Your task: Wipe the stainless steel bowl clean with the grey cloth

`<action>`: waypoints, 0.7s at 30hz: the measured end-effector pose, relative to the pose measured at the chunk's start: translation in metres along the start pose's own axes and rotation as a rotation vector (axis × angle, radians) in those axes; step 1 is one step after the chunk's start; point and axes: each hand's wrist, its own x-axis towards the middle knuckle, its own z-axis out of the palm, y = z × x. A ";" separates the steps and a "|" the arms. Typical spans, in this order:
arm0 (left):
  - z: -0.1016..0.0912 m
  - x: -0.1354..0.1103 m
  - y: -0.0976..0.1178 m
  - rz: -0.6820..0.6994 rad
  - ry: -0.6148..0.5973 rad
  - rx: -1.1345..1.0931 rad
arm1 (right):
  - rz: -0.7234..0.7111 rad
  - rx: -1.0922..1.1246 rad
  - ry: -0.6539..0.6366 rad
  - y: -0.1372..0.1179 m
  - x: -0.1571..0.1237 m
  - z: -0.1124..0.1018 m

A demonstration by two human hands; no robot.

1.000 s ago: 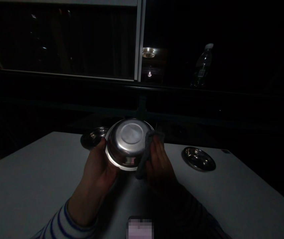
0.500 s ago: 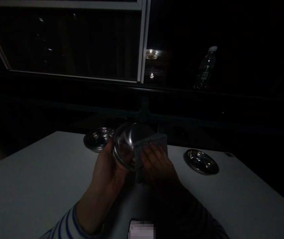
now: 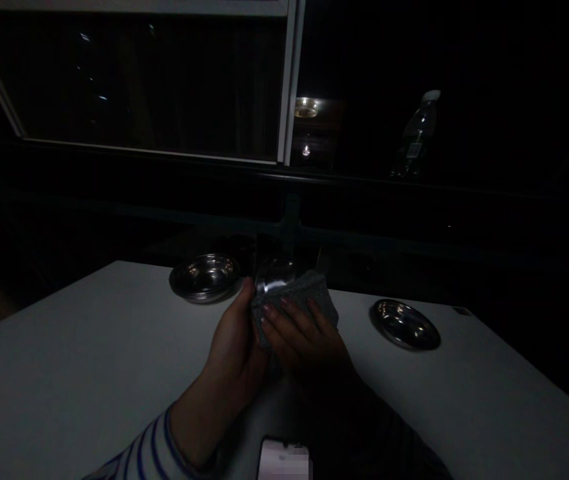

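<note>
My left hand [image 3: 234, 350] is closed around the near left side of a shiny steel bowl [image 3: 275, 270], its thumb up along the rim. The bowl is tilted up above the table, and most of it is hidden by a grey cloth [image 3: 323, 297]. With fingers laid over that cloth, my right hand [image 3: 309, 343] presses it against the bowl. Just beyond my left hand is a stack of steel bowls [image 3: 204, 280]. A single shallow steel bowl [image 3: 407, 325] lies to the right of my hands.
The white table [image 3: 89, 347] ends in a far edge just past the bowls. A phone [image 3: 280, 460] lies at the near side, below my wrists. Behind stand a white-framed window [image 3: 287, 87] and a clear plastic bottle [image 3: 417, 140] with a white cap. The room is very dark.
The steel bowl has turned and tilted, so less of it shows. The cloth and my right hand have slid left across it, and my left hand has shifted slightly right.
</note>
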 end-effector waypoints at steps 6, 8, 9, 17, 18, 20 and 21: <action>0.003 -0.003 -0.003 -0.068 -0.003 0.025 | 0.089 -0.027 -0.004 -0.003 0.005 -0.003; 0.005 -0.003 -0.007 -0.139 -0.029 0.013 | 0.122 -0.045 0.004 0.001 0.007 -0.005; 0.006 -0.003 -0.010 -0.168 -0.042 0.009 | 0.137 -0.049 0.008 0.003 0.008 -0.006; 0.002 -0.001 -0.028 -0.238 -0.036 0.010 | 0.254 0.032 -0.053 0.014 0.010 -0.007; 0.001 0.000 -0.027 -0.215 -0.019 0.003 | 0.237 0.039 -0.061 0.014 0.010 -0.006; 0.000 0.001 -0.024 -0.193 0.001 -0.019 | 0.210 0.041 -0.056 0.012 0.010 -0.004; 0.000 0.001 -0.022 -0.188 0.001 -0.026 | 0.190 0.040 -0.049 0.011 0.009 -0.004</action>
